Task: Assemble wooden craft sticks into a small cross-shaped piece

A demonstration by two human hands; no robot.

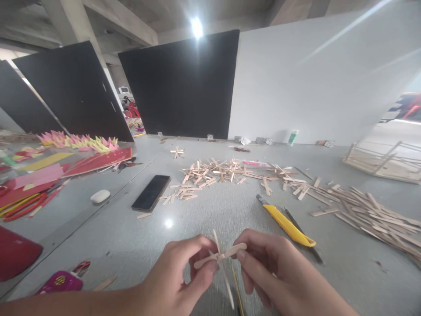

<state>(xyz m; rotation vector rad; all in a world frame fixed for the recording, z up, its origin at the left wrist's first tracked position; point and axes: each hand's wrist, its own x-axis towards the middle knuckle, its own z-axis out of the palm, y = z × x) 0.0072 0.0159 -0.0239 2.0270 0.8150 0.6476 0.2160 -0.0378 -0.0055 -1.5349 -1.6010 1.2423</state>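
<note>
A small crossed piece of wooden sticks (227, 281) is held up between both hands, low in the middle of the head view. My left hand (187, 272) pinches its left arm between thumb and fingers. My right hand (269, 267) grips the tip of its right arm. One long thin stick of the piece points up and down between the hands. Under it a thin yellowish rod (236, 287) lies on the grey table (131, 245). Right of centre, beyond my right hand, lies a yellow utility knife (286, 224) beside a dark thin tool (301, 232).
Short stick pieces (213, 171) are scattered across the middle, with a pile of longer sticks (378, 217) at right. A black phone (151, 193), white case (100, 196), purple object (62, 281) and coloured paper (39, 175) lie left. Dark and white boards (184, 87) stand behind.
</note>
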